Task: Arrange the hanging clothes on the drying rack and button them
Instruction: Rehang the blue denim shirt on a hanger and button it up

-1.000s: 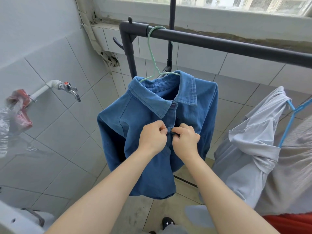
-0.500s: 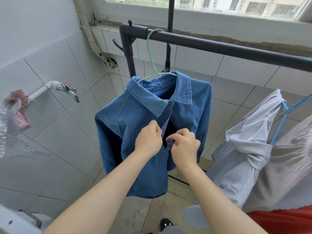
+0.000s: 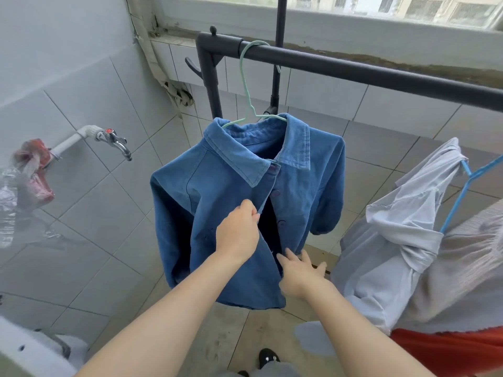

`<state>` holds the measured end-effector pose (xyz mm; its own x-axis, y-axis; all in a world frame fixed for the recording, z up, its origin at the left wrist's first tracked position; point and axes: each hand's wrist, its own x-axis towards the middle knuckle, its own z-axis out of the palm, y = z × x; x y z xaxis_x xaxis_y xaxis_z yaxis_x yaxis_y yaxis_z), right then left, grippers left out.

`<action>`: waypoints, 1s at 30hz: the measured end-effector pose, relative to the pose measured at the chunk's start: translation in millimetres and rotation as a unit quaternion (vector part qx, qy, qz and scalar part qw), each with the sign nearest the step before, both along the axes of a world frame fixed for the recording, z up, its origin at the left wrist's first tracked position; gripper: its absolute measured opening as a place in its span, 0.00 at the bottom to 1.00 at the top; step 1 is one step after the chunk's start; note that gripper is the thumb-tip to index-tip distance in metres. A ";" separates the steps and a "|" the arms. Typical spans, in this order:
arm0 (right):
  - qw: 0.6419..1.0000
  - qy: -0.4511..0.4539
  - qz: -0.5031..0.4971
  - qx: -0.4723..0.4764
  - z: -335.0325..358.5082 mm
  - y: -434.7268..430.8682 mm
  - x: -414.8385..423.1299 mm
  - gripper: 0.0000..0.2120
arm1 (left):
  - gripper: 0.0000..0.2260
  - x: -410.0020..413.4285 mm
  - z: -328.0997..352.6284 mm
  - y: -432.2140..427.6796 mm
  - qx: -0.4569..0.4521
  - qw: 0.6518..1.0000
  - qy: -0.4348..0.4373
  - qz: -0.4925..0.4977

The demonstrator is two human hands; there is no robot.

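Note:
A blue denim shirt (image 3: 228, 186) hangs on a pale green hanger (image 3: 246, 77) from the dark rail of the drying rack (image 3: 353, 73). Its front is buttoned at the collar and gapes open lower down, with dark buttons showing along the right placket. My left hand (image 3: 238, 232) pinches the edge of the left placket at mid-chest. My right hand (image 3: 302, 270) is lower, fingers spread and straight, touching the lower right front panel of the shirt.
A light grey shirt (image 3: 392, 240) on a blue hanger (image 3: 462, 186) hangs to the right, with beige and red cloth beside it. A tap (image 3: 114, 140) juts from the tiled left wall. A washing machine corner (image 3: 24, 346) sits bottom left.
My hands have parted from the button they were working together. My left hand still pinches the placket; my right hand has dropped lower and opened against the shirt's lower front.

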<state>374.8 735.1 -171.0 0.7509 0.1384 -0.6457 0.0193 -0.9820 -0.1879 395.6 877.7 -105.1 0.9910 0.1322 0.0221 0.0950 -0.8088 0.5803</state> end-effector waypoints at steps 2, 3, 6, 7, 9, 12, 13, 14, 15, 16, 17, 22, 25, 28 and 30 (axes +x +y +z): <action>0.996 -0.043 -0.053 0.052 0.7 3.2 2.2 0.31 | 0.09 -1.4 -1.8 1.1 -0.015 1.000 -0.008 -0.002; 0.988 -0.081 -0.087 0.100 1.9 5.9 3.7 0.29 | 0.08 -1.6 -2.3 1.5 -0.021 1.000 -0.012 -0.004; 0.928 -0.172 -0.166 0.285 11.6 17.8 12.2 0.25 | 0.07 -0.9 -1.8 1.2 -0.036 0.999 -0.018 -0.018; 0.910 -0.187 -0.181 0.322 17.8 23.4 15.0 0.20 | 0.06 -0.6 -1.2 1.0 -0.042 0.999 -0.013 -0.025; 0.884 -0.211 -0.221 0.355 27.0 30.8 22.6 0.11 | 0.06 -1.5 -1.8 0.8 -0.059 0.997 0.000 -0.041; 0.861 -0.213 -0.316 0.336 31.0 29.4 36.4 0.20 | 0.10 -8.8 -7.6 6.3 -0.064 0.997 -0.007 -0.050; 0.861 -0.212 -0.336 0.317 30.7 27.0 41.1 0.20 | 0.10 -13.0 -9.4 10.5 -0.057 0.997 -0.025 -0.043; 0.861 -0.210 -0.348 0.304 31.1 24.0 45.2 0.18 | 0.09 -18.2 -11.0 15.5 -0.048 0.997 -0.051 -0.027; 0.857 -0.201 -0.361 0.307 31.0 22.8 49.7 0.13 | 0.08 -24.3 -12.4 23.4 -0.037 0.996 -0.083 -0.001; 0.852 -0.185 -0.375 0.315 32.9 21.3 52.6 0.08 | 0.07 -29.9 -13.4 31.0 -0.026 0.993 -0.114 0.031; 0.850 -0.174 -0.382 0.320 34.7 21.4 55.2 0.09 | 0.05 -35.0 -14.0 39.5 -0.016 0.987 -0.142 0.068; 0.853 -0.111 -0.351 0.370 37.8 37.0 63.2 0.21 | 0.13 -50.5 -18.9 86.2 0.015 0.954 -0.122 0.272; 0.858 -0.101 -0.328 0.382 36.0 53.3 55.0 0.21 | 0.22 -54.5 -23.6 107.8 -0.008 0.939 -0.040 0.341; 0.840 -0.171 -0.309 0.413 38.4 67.5 39.6 0.17 | 0.17 -50.1 -25.9 118.5 -0.037 0.948 -0.011 0.317; 0.813 -0.252 -0.299 0.430 46.9 80.9 30.5 0.13 | 0.11 -48.2 -25.7 122.7 -0.050 0.957 0.012 0.284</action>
<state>405.2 816.0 -124.0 0.9896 -0.1112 -0.0917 -0.1256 -0.3530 -0.9272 347.4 1000.4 -130.8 0.7583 0.6506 -0.0414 0.5178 -0.5625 0.6446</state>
